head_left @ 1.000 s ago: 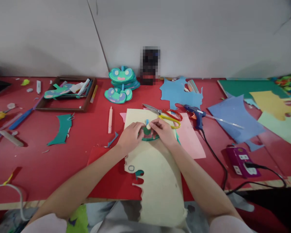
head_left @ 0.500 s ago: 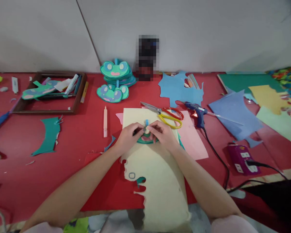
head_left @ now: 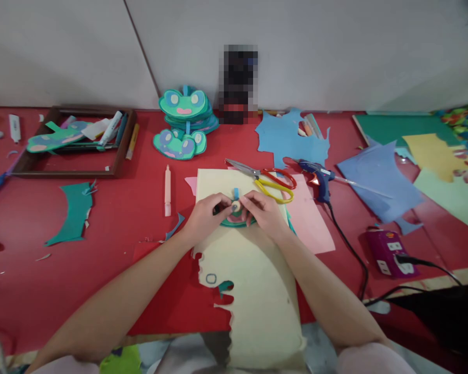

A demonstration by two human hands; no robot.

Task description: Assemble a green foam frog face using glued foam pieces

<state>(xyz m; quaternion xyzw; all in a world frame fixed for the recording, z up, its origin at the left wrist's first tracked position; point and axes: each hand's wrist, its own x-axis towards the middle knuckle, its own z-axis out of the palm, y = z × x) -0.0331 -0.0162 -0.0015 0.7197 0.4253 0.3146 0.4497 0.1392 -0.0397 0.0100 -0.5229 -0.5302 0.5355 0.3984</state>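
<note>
My left hand (head_left: 208,215) pinches a small round cream felt piece (head_left: 236,206) over a green felt frog face (head_left: 234,224). The face lies on a cream felt sheet (head_left: 253,270); its pink mouth and a blue tab (head_left: 236,194) at the top show, the rest is covered by fingers. My right hand (head_left: 267,213) is at the right side of the face, thumb and fingers curled together; what they grip, if anything, is hidden. Scissors (head_left: 263,176) with red and yellow handles lie just beyond my right hand.
Finished frog faces (head_left: 183,106) are stacked by the wall. A blue glue gun (head_left: 317,176) with its cord and a purple power socket (head_left: 390,252) sit at right. A brown wooden frame (head_left: 122,150) holds markers at left. A pink marker (head_left: 167,192) and felt scraps lie around.
My right fingers have drawn slightly away from the cream piece, which now shows in my left fingertips. The view has tilted a little, shifting the scene upward.
</note>
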